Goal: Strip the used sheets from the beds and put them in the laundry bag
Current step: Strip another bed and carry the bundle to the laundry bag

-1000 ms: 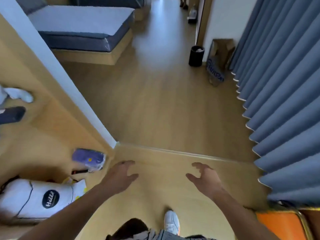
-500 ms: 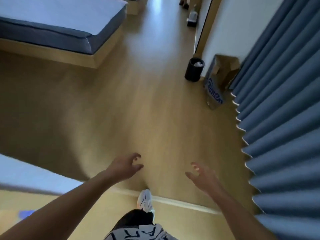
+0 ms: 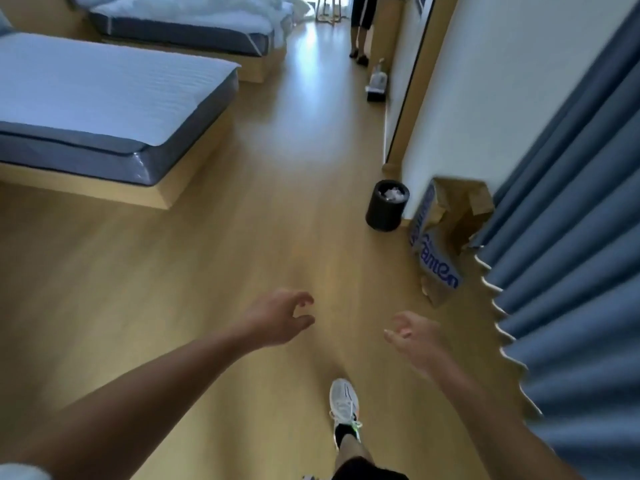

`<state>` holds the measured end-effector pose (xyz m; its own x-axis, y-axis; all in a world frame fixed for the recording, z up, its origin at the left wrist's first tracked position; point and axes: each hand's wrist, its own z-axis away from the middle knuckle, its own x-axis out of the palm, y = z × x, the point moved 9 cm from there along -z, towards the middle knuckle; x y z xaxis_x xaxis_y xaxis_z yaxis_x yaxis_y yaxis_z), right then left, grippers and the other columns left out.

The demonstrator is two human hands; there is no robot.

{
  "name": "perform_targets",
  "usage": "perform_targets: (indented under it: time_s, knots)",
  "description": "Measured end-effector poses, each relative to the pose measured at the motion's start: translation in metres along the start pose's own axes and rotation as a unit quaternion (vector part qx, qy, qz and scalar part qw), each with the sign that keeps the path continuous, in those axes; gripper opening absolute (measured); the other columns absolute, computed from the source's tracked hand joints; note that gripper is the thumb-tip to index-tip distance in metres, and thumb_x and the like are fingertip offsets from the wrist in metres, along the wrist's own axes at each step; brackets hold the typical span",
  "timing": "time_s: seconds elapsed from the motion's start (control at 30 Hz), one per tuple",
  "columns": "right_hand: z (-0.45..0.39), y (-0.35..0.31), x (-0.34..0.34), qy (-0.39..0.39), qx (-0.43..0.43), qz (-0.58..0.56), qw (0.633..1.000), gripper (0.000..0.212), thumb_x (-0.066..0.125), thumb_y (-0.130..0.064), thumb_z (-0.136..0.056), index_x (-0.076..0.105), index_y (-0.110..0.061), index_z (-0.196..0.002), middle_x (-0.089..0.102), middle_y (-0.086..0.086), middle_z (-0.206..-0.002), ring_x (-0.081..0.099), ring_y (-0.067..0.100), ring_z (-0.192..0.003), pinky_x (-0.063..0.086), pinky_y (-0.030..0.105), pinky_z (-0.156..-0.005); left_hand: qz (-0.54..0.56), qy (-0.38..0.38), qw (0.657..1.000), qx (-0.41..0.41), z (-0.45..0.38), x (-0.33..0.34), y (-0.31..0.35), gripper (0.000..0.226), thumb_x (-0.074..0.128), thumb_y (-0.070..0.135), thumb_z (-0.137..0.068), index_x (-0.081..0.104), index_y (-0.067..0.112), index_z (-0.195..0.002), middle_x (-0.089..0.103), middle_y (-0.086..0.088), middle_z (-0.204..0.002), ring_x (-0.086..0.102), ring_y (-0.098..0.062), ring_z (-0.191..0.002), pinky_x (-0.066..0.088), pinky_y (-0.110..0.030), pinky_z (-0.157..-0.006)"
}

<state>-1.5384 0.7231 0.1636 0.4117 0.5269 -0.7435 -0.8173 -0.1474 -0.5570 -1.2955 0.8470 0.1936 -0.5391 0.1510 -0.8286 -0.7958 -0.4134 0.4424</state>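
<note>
White sheets (image 3: 207,12) lie bunched on the far bed (image 3: 194,32) at 11 o'clock, both hands' fingers hang loose and empty, and the paper bag's (image 3: 441,244) blue writing is too blurry to read.

Beds as I see them:
Near bed (image 3: 104,95) lies stripped, bare mattress; far bed (image 3: 194,26) carries rumpled white sheets (image 3: 214,8).

To my left a bare bed (image 3: 104,95), behind it a second bed (image 3: 180,29) with rumpled sheets (image 3: 194,6) on it. To my right, a bin (image 3: 387,210) beside a paper bag (image 3: 446,237), curtain (image 3: 571,202) beyond.
</note>
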Motion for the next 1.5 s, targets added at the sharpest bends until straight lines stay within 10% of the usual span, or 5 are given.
perform_targets:
  time_s: [0.53, 1.17, 1.5]
  knots:
    - [-0.454, -0.323, -0.051, -0.121, -0.172, 0.110, 0.972, 0.051, 0.071, -0.045, -0.094, 0.061, -0.022, -0.139, 0.066, 0.004, -0.126, 0.064, 0.020, -0.111, 0.052, 0.030, -0.091, -0.006, 0.091, 0.984, -0.153, -0.323, -0.274, -0.161, 0.048, 0.064, 0.047, -0.097, 0.060, 0.026, -0.140, 0.062, 0.001, -0.142, 0.055, -0.019, -0.129, 0.042, -0.028, -0.102]
    - [-0.928, -0.501, -0.121, -0.091, -0.063, 0.105, 0.988, 0.051, 0.071, -0.047, -0.094, 0.061, -0.025, -0.139, 0.067, 0.001, -0.133, 0.065, 0.015, -0.115, 0.055, 0.031, -0.096, 0.028, 0.040, 0.994, -0.093, -0.813, -0.525, -0.291, 0.049, 0.061, 0.046, -0.100, 0.055, 0.025, -0.144, 0.055, 0.005, -0.146, 0.049, -0.013, -0.133, 0.041, -0.028, -0.106]
    - [-1.197, -0.692, -0.110, -0.160, -0.143, 0.107, 0.971, 0.047, 0.071, -0.045, -0.094, 0.064, -0.024, -0.135, 0.069, 0.000, -0.124, 0.064, 0.016, -0.112, 0.048, 0.025, -0.091, 0.025, 0.039, 0.982, -0.181, -1.024, -0.662, -0.380, 0.054, 0.060, 0.052, -0.099, 0.052, 0.029, -0.147, 0.051, 0.007, -0.150, 0.048, -0.012, -0.135, 0.042, -0.030, -0.110]
